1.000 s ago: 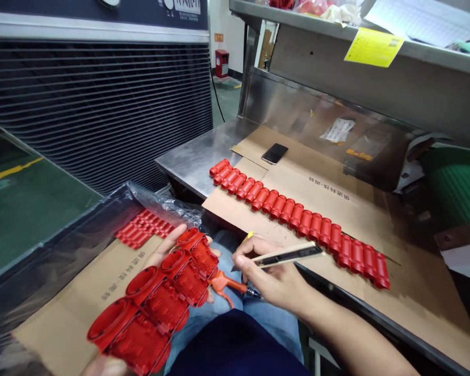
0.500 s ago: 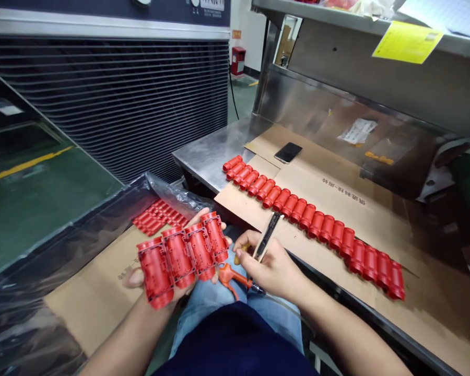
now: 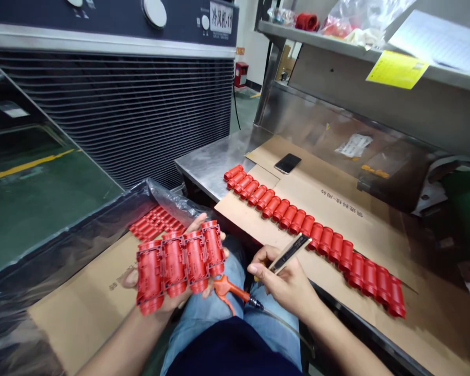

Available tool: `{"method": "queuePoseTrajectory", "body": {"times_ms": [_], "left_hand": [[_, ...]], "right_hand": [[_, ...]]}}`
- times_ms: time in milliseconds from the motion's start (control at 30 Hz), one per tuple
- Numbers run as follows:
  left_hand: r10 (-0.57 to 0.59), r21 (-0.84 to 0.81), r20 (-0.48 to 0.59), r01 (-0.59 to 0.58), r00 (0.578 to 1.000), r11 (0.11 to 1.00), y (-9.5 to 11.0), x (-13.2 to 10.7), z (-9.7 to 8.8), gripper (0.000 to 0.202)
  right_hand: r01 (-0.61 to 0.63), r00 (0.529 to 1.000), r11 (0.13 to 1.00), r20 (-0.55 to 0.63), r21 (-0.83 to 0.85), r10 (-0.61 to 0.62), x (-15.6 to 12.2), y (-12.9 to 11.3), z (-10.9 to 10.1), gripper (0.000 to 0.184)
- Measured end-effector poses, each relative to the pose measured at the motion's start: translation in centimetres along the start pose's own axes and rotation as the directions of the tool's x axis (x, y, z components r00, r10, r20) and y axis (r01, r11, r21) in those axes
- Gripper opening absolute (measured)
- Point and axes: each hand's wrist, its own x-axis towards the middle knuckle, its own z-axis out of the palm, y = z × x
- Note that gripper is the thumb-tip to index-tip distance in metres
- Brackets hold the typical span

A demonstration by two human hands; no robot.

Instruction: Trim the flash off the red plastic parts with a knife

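Observation:
My left hand (image 3: 168, 303) holds a strip of several joined red moulded plastic housings (image 3: 176, 266) from beneath, with its fingers curling up behind the strip. My right hand (image 3: 282, 279) grips a slim cream-and-black craft knife (image 3: 290, 254), a short way right of the strip and not touching it. An orange air blow gun (image 3: 229, 288) rests on my jeans (image 3: 203, 313) between my hands, with a thin hose trailing right. A long row of red housings (image 3: 309, 230) lies on the cardboard sheet (image 3: 337, 219) to the right.
A black phone (image 3: 288, 163) lies on the cardboard atop the steel table (image 3: 215, 156). Left of me, more red parts (image 3: 154, 223) sit in a clear plastic bag on cardboard (image 3: 78, 297). A ventilated cooling machine (image 3: 113, 115) stands behind. A steel shelf (image 3: 337, 52) runs overhead.
The red strip has turned from showing its open ends to showing its long sides. The knife has swung from level to pointing up and right, and the view has shifted slightly.

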Motion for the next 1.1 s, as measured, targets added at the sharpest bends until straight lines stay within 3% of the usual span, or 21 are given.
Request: {"method": "queuePoseTrajectory", "body": {"times_ms": [100,233,433,700,967,1033,1100], "left_hand": [[0.031,-0.036,0.086,-0.028,0.996,0.999,0.1,-0.1,0.0,0.112],[0.021,-0.077,0.149,-0.009,0.989,0.997,0.2,0.2,0.7,0.119],[0.048,-0.157,0.124,-0.029,0.991,0.987,-0.3,0.8,0.7,0.122],[0.054,-0.09,0.074,-0.047,0.996,0.995,-0.2,0.9,0.6,0.121],[0.09,0.05,0.037,-0.091,0.995,0.995,-1.0,1.0,-0.6,0.123],[0.134,0.203,-0.043,-0.122,0.99,0.971,-0.7,0.7,-1.6,0.124],[0.204,0.421,-0.161,-0.12,0.966,0.899,0.9,-0.2,-3.5,0.125]], "right_hand": [[-0.048,0.999,0.997,0.005,0.055,0.048,-0.4,0.3,-0.4,0.047],[-0.111,0.993,0.989,-0.026,0.099,0.114,-1.3,1.1,-0.8,0.057],[-0.169,0.97,0.984,-0.168,0.054,0.175,-2.2,2.3,-0.2,0.061],[-0.131,0.98,0.991,-0.151,-0.008,0.128,-1.9,4.1,-0.1,0.055],[-0.144,0.978,0.989,-0.159,-0.023,0.138,-1.7,4.3,0.1,0.056],[-0.157,0.972,0.987,-0.178,-0.021,0.151,-1.5,3.9,0.2,0.055],[-0.164,0.975,0.986,-0.159,-0.033,0.157,-1.4,3.8,0.1,0.055]]}}
